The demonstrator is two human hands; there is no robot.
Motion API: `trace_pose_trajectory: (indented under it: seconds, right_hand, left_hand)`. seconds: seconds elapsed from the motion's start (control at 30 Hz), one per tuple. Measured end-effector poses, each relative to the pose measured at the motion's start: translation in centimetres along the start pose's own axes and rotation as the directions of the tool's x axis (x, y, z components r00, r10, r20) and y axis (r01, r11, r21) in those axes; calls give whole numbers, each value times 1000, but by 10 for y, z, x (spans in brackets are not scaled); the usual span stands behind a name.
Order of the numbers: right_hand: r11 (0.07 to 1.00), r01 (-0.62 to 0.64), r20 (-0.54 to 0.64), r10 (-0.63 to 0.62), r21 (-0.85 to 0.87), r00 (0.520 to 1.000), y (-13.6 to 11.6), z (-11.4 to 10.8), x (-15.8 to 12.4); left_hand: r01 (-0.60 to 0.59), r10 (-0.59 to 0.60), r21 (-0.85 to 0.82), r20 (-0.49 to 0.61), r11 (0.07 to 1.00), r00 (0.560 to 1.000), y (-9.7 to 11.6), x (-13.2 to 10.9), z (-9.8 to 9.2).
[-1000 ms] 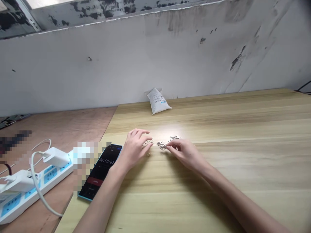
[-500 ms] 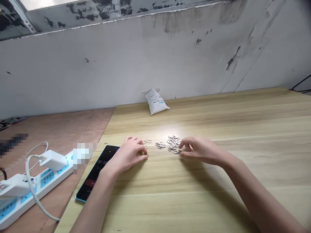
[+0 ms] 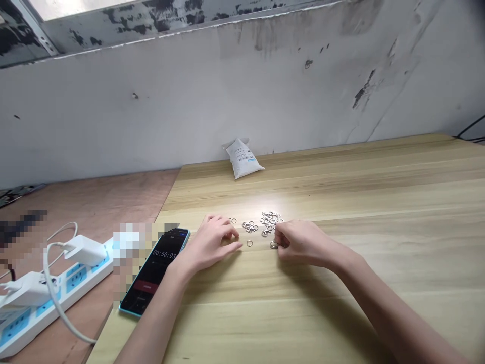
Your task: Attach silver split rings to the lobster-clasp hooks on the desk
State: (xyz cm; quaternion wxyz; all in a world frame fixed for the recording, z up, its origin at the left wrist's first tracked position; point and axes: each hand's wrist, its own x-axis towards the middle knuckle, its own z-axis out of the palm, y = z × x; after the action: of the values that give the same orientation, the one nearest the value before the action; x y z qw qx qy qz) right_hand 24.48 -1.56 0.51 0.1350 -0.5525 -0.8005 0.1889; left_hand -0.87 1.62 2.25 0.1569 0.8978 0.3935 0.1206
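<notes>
A small heap of metal clasps (image 3: 270, 220) and loose split rings lies on the light wooden table (image 3: 341, 263). My right hand (image 3: 299, 241) rests just below the heap, fingers curled, pinching a metal clasp (image 3: 273, 244) at its fingertips. My left hand (image 3: 212, 243) lies on the table to the left, fingers bent and resting on the wood. A single small ring (image 3: 249, 243) sits free between the two hands. Another few rings (image 3: 232, 221) lie just beyond my left fingers.
A phone (image 3: 156, 268) showing a running timer lies at the table's left edge beside my left wrist. A white power strip (image 3: 56, 288) with chargers and cables sits on the lower brown surface. A small white pouch (image 3: 244, 158) leans near the wall.
My right hand drew back from the heap toward me with a clasp. My left hand slid a ring toward the middle and let it lie free.
</notes>
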Motion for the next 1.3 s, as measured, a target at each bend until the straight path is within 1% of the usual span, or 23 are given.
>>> trace_pose_trajectory:
  seconds: [0.13,0.23,0.33,0.4,0.47,0.53,0.63,0.7,0.8,0.87,0.93,1.0,1.1,1.3]
  right_hand:
    - [999,23,36,-24,26,999,0,0,0]
    - [997,54,26,-55,50,998,-1,1,3]
    - [989,98,-28,-96,108,995,-3,7,8]
    - [965,143,-89,-126,218,988,-6,12,12]
    - [907,172,-149,-122,385,981,-9,18,16]
    - [815,160,-176,-73,557,982,-12,24,18]
    - [642,104,-148,14,759,989,-13,28,20]
    - [558,87,-131,39,825,991,-12,29,20]
    - [518,74,-107,34,852,994,-11,28,20]
    - [501,75,-100,25,862,995,-11,27,19]
    - [493,100,-126,21,864,992,-12,27,19]
    - [511,123,-151,14,851,988,-14,27,19]
    - [530,125,-150,4,839,989,-15,28,19]
    - [526,136,-164,6,839,986,-15,29,19]
  left_hand:
    - [-84,85,44,-32,996,996,9,6,14]
    - [-107,113,86,-70,991,991,12,9,22]
    - [-70,74,56,-80,996,994,12,9,24]
    - [-32,31,-10,-85,999,996,12,9,24]
    - [-11,4,-74,-99,997,995,11,9,24]
    - [-15,1,-117,-120,993,993,11,10,25]
    - [-28,0,-179,-155,983,988,11,11,26]
    - [-26,-16,-224,-184,974,983,12,11,26]
    - [-7,-63,-285,-236,958,970,16,11,23]
    - [29,-119,-321,-266,947,957,18,10,22]
    - [73,-178,-351,-278,934,944,18,9,23]
    - [105,-216,-377,-268,920,939,17,8,24]
    - [113,-225,-400,-245,909,943,16,8,26]
    - [57,-173,-399,-261,915,950,17,9,26]
